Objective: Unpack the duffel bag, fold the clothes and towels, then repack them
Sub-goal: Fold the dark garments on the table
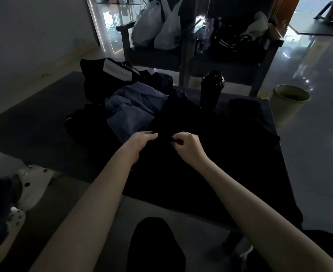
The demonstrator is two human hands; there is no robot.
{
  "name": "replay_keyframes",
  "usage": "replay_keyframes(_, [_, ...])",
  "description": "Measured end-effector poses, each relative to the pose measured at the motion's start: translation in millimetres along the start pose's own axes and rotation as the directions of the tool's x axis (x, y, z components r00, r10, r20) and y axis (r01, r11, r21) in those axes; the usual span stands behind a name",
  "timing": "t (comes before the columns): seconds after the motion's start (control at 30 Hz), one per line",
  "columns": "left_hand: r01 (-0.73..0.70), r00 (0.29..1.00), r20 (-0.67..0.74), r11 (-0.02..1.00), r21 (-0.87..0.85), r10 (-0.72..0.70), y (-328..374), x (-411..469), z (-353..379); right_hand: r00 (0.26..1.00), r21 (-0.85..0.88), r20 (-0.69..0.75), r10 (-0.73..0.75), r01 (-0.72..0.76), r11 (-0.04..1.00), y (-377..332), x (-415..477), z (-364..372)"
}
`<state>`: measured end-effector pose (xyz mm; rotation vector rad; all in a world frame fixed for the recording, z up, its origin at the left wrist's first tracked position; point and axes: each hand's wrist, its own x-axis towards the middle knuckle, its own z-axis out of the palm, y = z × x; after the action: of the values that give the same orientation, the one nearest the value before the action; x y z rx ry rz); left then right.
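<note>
Fingers [176, 141] of the right hand [187, 146] pinch the black garment [201, 165]; the left hand [140, 143] lies flat upon it.

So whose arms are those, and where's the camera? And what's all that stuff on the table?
There's no machine here, just a person. The camera sits on their head and looks down, so you see their own two arms reaching out in front. This one picture is all there is.

The right hand pinches a black garment that is spread on the table. The left hand touches the same garment, but it is too dark to tell if it grips it.

Behind the hands lie a crumpled blue towel and the black duffel bag. A black bottle stands to the right of them. A pale bin stands on the floor beside the table.
</note>
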<state>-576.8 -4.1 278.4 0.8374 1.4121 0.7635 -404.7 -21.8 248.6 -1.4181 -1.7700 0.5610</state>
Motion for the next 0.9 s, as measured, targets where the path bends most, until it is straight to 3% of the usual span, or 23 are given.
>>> replay_keyframes(0.1, [-0.279,0.95,-0.141,0.96,0.016,0.279,-3.2,-1.0,4.4,0.997,-0.08,0.058,0.05,-0.045,0.996,-1.8,-2.7,-1.1])
replay_keyframes(0.2, [-0.448,0.876,-0.14,0.887,0.114,0.461,1.5,-5.3,4.0,0.996,-0.227,0.06,0.064,-0.049,0.973,-7.2,2.5,-0.8])
replay_keyframes(0.37, [-0.583,0.771,-0.086,0.755,0.301,0.631,14.7,-7.3,0.1,0.984,-0.072,0.15,0.094,-0.084,0.994,-28.2,32.5,2.5])
replay_keyframes(0.47, [-0.605,0.765,-0.031,0.734,0.308,0.644,14.0,-8.2,-6.5,0.934,0.091,0.311,0.174,-0.212,0.973,-39.5,48.8,-1.4])
replay_keyframes(0.57, [-0.609,0.776,0.019,0.741,0.284,0.63,11.1,-8.6,-13.1,0.849,0.098,0.472,0.235,-0.316,0.944,-45.6,59.2,-7.7])
replay_keyframes(0.73, [-0.581,0.809,0.041,0.784,0.22,0.587,4.5,-8.1,-20.2,0.83,0.18,0.515,0.217,-0.352,0.919,-41.4,68.4,-5.1])
replay_keyframes(0.83, [-0.555,0.818,-0.027,0.801,0.225,0.575,0.8,-4.1,-23.0,0.834,0.108,0.529,0.158,-0.251,0.962,-39.6,66.4,-1.3])
replay_keyframes(0.9, [-0.5,0.849,-0.046,0.827,0.258,0.527,-1.0,-2.5,-26.4,0.919,0.007,0.386,0.074,-0.084,0.996,-36.4,64.8,5.3])
